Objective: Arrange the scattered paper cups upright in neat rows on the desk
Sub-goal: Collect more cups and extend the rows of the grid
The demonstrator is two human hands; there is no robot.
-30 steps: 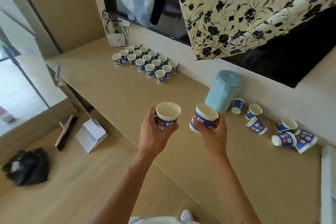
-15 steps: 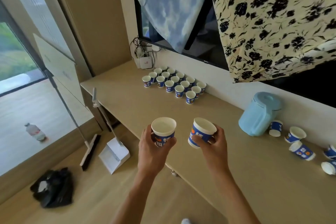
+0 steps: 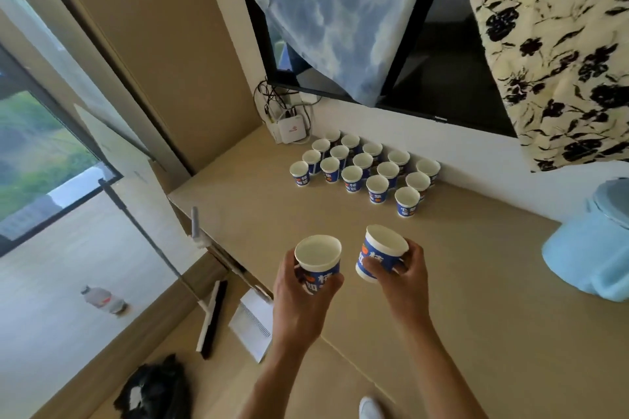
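My left hand [image 3: 299,303] grips a blue-and-white paper cup [image 3: 318,257], held upright above the desk's front edge. My right hand [image 3: 403,282] grips a second paper cup [image 3: 381,253], tilted a little to the left. Both cups are empty. Farther back on the beige desk [image 3: 476,282], several matching cups [image 3: 367,170] stand upright in neat diagonal rows near the wall. The nearest cup of the rows [image 3: 406,201] stands a short way beyond my right hand.
A light blue lidded jug [image 3: 592,248] stands at the desk's right edge of view. A white router with cables [image 3: 289,127] sits in the back corner. Below the desk's left side lie a broom [image 3: 211,320], a dustpan [image 3: 252,323] and a black bag [image 3: 153,388].
My view and both hands have shifted left along the desk toward the cup rows. The scattered cups at the right have left the view. Both hands keep their cups.
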